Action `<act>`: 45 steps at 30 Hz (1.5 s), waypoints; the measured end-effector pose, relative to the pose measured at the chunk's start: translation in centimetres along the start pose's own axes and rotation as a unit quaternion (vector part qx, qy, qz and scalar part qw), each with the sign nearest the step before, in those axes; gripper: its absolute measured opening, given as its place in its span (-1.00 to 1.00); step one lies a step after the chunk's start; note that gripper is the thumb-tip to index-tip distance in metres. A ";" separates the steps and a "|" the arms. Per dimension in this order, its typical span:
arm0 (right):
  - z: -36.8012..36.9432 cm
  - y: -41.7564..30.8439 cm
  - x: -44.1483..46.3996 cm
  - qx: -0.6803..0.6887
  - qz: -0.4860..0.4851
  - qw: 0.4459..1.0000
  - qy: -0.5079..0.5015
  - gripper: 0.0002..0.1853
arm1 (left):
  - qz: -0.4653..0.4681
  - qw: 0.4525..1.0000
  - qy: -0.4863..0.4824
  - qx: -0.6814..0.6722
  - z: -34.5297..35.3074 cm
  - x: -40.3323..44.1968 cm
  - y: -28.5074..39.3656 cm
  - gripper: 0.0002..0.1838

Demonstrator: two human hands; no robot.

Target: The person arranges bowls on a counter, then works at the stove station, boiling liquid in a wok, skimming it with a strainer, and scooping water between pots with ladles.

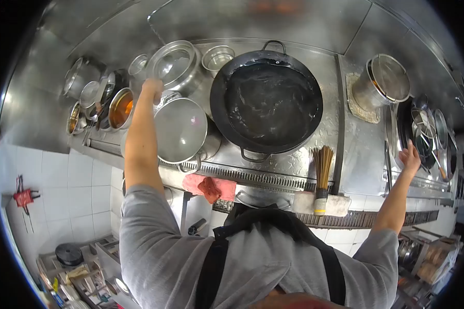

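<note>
My left hand (152,90) reaches forward to the near-left rim of a round steel pot (195,80). Its fingers look curled, and what they hold, if anything, is hidden. Just below stands a steel stockpot (180,131) of cloudy liquid. Stretched out to the right, my right hand (410,158) is at the lower edge of a dark pan (405,126), its fingers closed on that edge. Between my arms sits a large black wok (219,110) holding water that ripples.
A bamboo wok brush (322,177) lies across the front edge beside a folded cloth (336,204). A red cloth (209,189) hangs at the front. Steel strainers (391,77) top a pot at right. A bowl of orange liquid (120,109) stands at left.
</note>
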State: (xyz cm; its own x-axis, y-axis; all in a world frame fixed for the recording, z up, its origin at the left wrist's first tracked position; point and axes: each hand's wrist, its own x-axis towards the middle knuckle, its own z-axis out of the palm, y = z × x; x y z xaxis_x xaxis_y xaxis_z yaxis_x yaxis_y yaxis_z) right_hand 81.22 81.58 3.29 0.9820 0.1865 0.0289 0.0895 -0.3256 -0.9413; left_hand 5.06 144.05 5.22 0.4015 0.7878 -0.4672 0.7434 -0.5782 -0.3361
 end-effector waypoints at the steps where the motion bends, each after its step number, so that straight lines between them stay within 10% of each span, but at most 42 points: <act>1: -1.8 1.1 -0.3 0.023 -0.014 0.999 0.034 -0.37 | -0.065 0.975 0.008 -0.212 1.9 2.9 -1.3 -0.87; 3: -5.6 2.5 -3.4 -0.034 -0.002 0.998 0.052 -0.38 | -0.188 0.782 0.015 -0.594 4.7 7.7 -2.9 -0.83; 5: -9.5 7.7 -6.7 -0.087 0.016 0.995 0.036 -0.50 | -0.193 0.794 0.039 -0.576 3.2 6.7 -1.0 -0.84; 7: -13.4 14.0 -12.0 -0.189 0.057 0.979 -0.056 -0.57 | -0.141 0.058 0.100 -0.983 3.3 7.2 -1.1 -0.87; 11: -17.4 21.8 -25.9 -0.217 0.238 0.943 -0.081 -0.67 | -0.024 -0.027 0.096 -0.995 0.9 6.1 -1.1 -0.93; 15: -16.4 21.2 -32.4 -0.176 0.298 0.935 -0.073 -0.61 | -0.020 0.057 0.131 -0.990 -7.1 1.8 1.7 -0.88; 17: -16.2 21.3 -32.6 -0.167 0.298 0.937 -0.068 -0.61 | 0.088 0.215 0.115 -0.966 -11.8 0.3 2.7 -0.86; 19: -15.2 21.0 -30.6 -0.141 0.230 0.958 -0.095 -0.61 | 0.046 0.256 0.174 -0.950 -17.7 -1.7 4.4 -0.91; 22: -13.7 19.7 -27.6 -0.098 0.177 0.975 -0.096 -0.64 | 0.112 0.548 0.162 -0.813 -24.1 -4.0 4.8 -0.94; 23: -12.6 16.5 -27.4 -0.105 0.153 0.977 -0.105 -0.63 | 0.112 0.548 0.161 -0.813 -25.9 -6.5 6.6 -0.94; 25: -11.6 15.6 -27.0 -0.045 0.159 0.981 -0.102 -0.63 | -0.046 0.702 0.230 -0.672 -29.3 -11.4 13.1 -0.93; 29: -8.9 9.9 -29.9 -0.009 0.114 0.983 -0.141 -0.68 | -0.050 0.649 0.217 -0.727 -26.5 -14.6 20.7 -0.92; 33: -4.9 5.5 -33.1 0.048 0.031 0.962 -0.265 -0.70 | 0.260 0.272 0.234 -0.897 -17.9 -16.1 30.3 -0.81; 36: -1.6 -1.0 -34.9 0.182 0.009 0.910 -0.373 -0.64 | 0.359 0.216 -0.019 -0.908 -12.1 -19.2 38.2 -0.56; 39: 1.8 -5.4 -35.9 0.389 0.140 0.780 -0.470 -0.47 | 0.364 0.255 -0.072 -0.893 -9.5 -24.3 47.0 -0.36; 44: 1.8 -7.0 -36.4 0.337 0.165 0.807 -0.456 -0.27 | 0.363 0.386 -0.192 -0.826 -7.9 -27.5 51.3 -0.42; 45: 1.3 -5.1 -35.9 0.301 0.143 0.838 -0.432 -0.22 | 0.398 0.594 0.018 -0.699 -6.5 -26.0 51.1 -0.49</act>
State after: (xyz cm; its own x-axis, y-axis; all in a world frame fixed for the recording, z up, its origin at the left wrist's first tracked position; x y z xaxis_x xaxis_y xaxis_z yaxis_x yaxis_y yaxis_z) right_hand 45.26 77.75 6.59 0.4400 0.8665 -0.2357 -0.4843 0.0080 -0.8749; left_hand 36.10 95.36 5.50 0.9154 0.4024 0.0034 0.0177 -0.0488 0.9986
